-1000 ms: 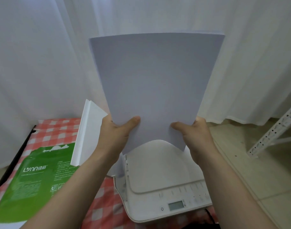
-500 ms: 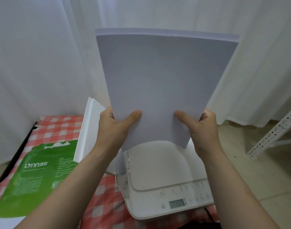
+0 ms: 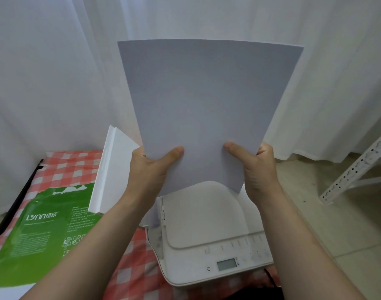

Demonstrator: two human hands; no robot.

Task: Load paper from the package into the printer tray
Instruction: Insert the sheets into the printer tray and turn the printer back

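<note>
While both hands grip paper stack (image 3: 206, 109) upright, left hand (image 3: 149, 169), right hand (image 3: 257, 167), green "LYNN" package (image 3: 44, 230).

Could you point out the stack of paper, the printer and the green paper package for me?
stack of paper (image 3: 206, 105): head view, middle of front sheet.
printer (image 3: 206, 215): head view, top lid.
green paper package (image 3: 44, 230): head view, printed wrapper.

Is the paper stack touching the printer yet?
Cannot tell. In the head view the paper stack's bottom edge overlaps the printer, but no gap or contact shows.
</note>
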